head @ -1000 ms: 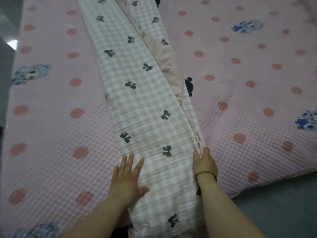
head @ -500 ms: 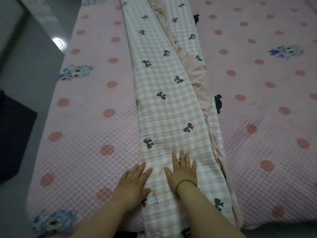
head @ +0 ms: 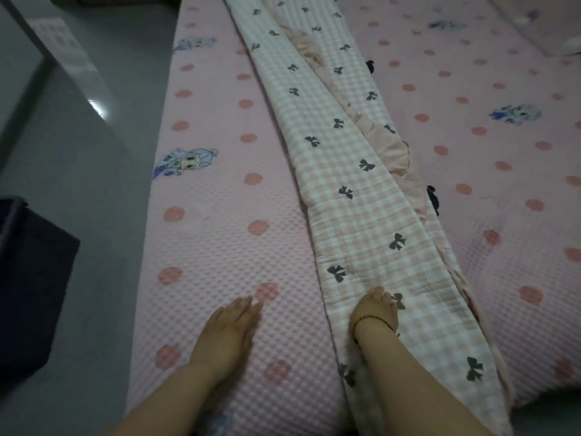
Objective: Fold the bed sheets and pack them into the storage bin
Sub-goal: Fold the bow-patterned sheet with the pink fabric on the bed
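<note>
Here, checked sheet point(head: 355, 190) lay folded in a long strip down the bed point(head: 220, 247), one end reaching its near edge. Right hand point(head: 375, 311) gripped the sheet, fingers curled. Left hand point(head: 231, 325) lay flat, fingers straight, on the bed beside.

Glossy grey floor point(head: 78, 190) (one light glint), pink dotted bed point(head: 220, 247)

One head-worn wide-angle camera looks forward and down, close above the bed point(head: 220, 215); the sheet point(head: 361, 199) runs from 6 toward 12 o'clock.
</note>
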{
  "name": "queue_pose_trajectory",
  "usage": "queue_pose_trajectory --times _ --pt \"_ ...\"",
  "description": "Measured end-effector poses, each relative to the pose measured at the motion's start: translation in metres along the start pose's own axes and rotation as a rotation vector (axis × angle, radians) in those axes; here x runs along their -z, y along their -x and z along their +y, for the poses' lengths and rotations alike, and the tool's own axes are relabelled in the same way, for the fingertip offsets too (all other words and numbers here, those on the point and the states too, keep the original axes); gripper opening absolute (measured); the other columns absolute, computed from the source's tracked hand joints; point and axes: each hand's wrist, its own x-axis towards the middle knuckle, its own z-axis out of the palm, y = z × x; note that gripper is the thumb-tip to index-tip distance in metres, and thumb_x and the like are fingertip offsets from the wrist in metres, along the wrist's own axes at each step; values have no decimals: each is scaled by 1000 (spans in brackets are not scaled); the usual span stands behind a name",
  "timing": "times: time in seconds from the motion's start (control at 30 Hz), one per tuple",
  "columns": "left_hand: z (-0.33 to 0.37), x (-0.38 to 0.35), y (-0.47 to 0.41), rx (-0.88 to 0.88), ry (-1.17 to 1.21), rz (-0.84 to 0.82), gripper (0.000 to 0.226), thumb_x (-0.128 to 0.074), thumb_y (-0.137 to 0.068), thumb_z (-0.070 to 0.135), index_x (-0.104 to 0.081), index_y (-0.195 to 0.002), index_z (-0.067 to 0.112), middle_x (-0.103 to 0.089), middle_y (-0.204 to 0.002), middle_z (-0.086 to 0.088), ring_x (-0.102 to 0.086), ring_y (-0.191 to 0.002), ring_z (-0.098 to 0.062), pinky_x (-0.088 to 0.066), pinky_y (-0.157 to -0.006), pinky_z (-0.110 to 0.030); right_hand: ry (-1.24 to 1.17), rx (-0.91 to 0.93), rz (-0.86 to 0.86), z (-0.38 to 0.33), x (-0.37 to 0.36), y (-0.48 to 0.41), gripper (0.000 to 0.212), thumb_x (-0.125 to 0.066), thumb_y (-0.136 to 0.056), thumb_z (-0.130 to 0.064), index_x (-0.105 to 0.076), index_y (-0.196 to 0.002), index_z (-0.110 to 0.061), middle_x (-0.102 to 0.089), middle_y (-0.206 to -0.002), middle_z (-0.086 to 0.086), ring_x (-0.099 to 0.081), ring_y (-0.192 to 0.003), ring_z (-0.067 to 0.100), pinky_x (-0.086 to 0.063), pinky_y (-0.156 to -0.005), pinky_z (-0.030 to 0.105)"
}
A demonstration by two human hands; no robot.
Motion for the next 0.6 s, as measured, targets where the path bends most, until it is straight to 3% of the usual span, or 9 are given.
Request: queue_pose_trajectory --times 0.13,0.27,0.37,0.47,0.53,0.57,0.6 --pt "-85 24 -5 -145 -6 -11 47 -35 -67 31 -75 -89 21 -74 -90 3 -71 -76 -10 -54 -60 -23 -203 -121 -29 -39 -20 15 62 -31 -95 -12 2 -146 1 10 -155 13 3 -144 26 -7 -118 32" --pt "-130 52 -36 -205 -22 25 40 -37 -73 33 -76 -76 25 -73 -77 10 -69 -66 -4 -51 -60 -16 -340 -169 -63 -42 -24 13 79 -41 -92 -39 5 -147 -8 11 -156 8 4 -145 22 -8 -118 37" --pt "-128 67 -86 -292 -123 48 41 -37 -75 30 -76 -81 23 -74 -81 6 -70 -68 -8 -52 -63 -18 -378 -208 -143 -56 -25 16 92 -45 -86 -54 9 -147 -11 15 -155 7 8 -144 22 -6 -117 42" --pt "-91 87 -149 -391 -180 66 38 -43 -73 23 -75 -93 18 -74 -92 -1 -71 -76 -15 -54 -67 -25 -408 -240 -184 -57 -20 -2 92 -44 -87 -52 12 -146 -8 20 -154 8 12 -144 22 -3 -116 46" --pt "-65 100 -180 -394 -246 126 49 -35 -74 20 -69 -109 13 -68 -112 -10 -69 -95 -22 -53 -81 -32 -449 -263 -213 -61 -19 -12 90 -44 -90 -47 13 -146 -8 22 -153 8 15 -143 22 -1 -115 49" --pt "-49 104 -207 -409 -301 158 54 -29 -81 18 -55 -128 11 -53 -133 -13 -57 -117 -25 -43 -97 -35 -475 -287 -230 -55 -18 -21 89 -45 -91 -46 14 -146 -8 23 -153 7 17 -143 22 -1 -115 51" --pt "-46 108 -222 -413 -381 152 54 -22 -90 18 -31 -144 13 -28 -150 -11 -34 -136 -24 -24 -112 -35 -475 -292 -237 -58 -18 -24 89 -45 -91 -46 14 -146 -8 24 -153 7 18 -143 22 -1 -115 51"
